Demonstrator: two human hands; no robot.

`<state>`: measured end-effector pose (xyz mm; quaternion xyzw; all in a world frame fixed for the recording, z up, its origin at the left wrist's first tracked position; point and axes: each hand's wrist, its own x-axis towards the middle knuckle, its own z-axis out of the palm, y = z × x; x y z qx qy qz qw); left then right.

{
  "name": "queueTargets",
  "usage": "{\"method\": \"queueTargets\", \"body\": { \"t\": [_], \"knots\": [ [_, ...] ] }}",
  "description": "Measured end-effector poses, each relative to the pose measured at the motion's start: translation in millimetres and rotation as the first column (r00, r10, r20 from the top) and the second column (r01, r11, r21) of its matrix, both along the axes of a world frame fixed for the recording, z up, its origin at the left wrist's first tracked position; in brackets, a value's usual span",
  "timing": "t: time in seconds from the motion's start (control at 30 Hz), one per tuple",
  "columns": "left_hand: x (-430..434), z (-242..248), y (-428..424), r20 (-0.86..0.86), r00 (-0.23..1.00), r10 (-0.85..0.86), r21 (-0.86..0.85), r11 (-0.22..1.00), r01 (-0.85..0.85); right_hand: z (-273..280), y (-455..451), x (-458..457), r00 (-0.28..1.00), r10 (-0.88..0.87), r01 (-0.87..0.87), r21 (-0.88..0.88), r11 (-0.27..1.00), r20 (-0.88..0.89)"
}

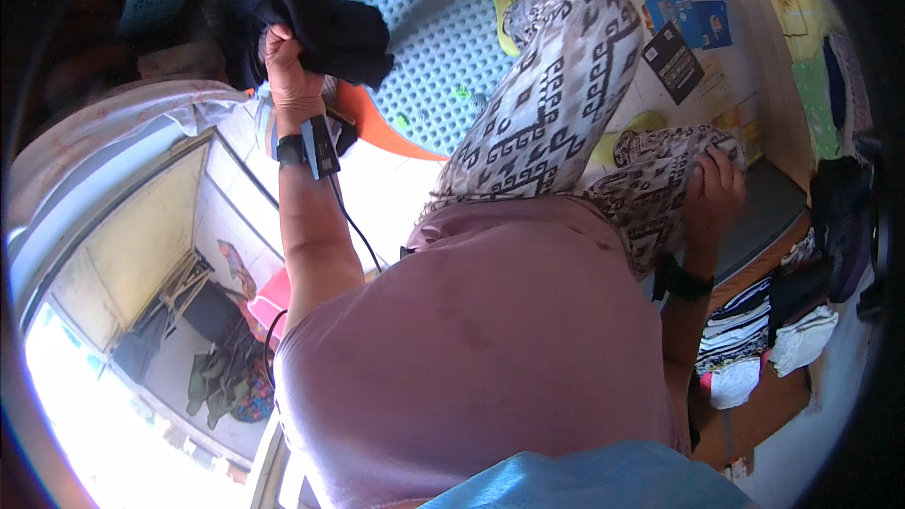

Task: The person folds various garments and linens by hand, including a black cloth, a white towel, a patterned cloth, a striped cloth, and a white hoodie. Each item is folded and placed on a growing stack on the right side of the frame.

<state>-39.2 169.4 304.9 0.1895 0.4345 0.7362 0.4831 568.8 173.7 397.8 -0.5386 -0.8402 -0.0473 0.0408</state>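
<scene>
At the upper left, my left hand (286, 63) grips a bunched piece of black fabric (332, 32), holding it up beside the edge of a blue dimpled mat (424, 35). The fabric hangs over the fingertips and partly hides them. A dark box-shaped device (322, 147) with a cable sits at that wrist. My right hand (715, 184) rests on the knee of my patterned trousers (544, 99), its fingers a little apart and nothing seen in it. A black band (682, 279) is around the right wrist.
Folded clothes (735, 329) are stacked at the right, near a dark-topped seat or box (760, 215). Printed packets (689, 21) and a black card (673, 62) lie on the floor. A pink plastic object (272, 297) and a heap of clothes (233, 382) are at the left.
</scene>
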Motion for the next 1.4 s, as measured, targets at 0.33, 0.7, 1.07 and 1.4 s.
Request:
{"method": "queueTargets", "body": {
  "t": [0.33, 0.7, 1.07, 1.4],
  "knots": [
    [77, 261, 76, -0.103, 0.965, -0.242, 0.547, 0.796, 0.258, -5, 17, -59, 0.646, -0.184, -0.070, -0.297, 0.952, -0.741],
    [231, 376, 67, -0.228, 0.887, -0.401, 0.734, 0.528, 0.427, 89, 59, -147, -0.342, -0.386, -0.565, -0.141, 0.813, -0.857],
    [254, 413, 129, -0.591, 0.730, -0.343, 0.486, 0.571, 0.662, 216, 77, -46, -0.583, -0.429, -0.286, -0.320, 0.903, -0.691],
    [257, 436, 152, -0.631, 0.759, -0.159, 0.628, 0.471, 0.620, 343, 36, 4, -0.107, 0.432, -0.269, 0.444, 0.855, -0.896]
  ]
}}
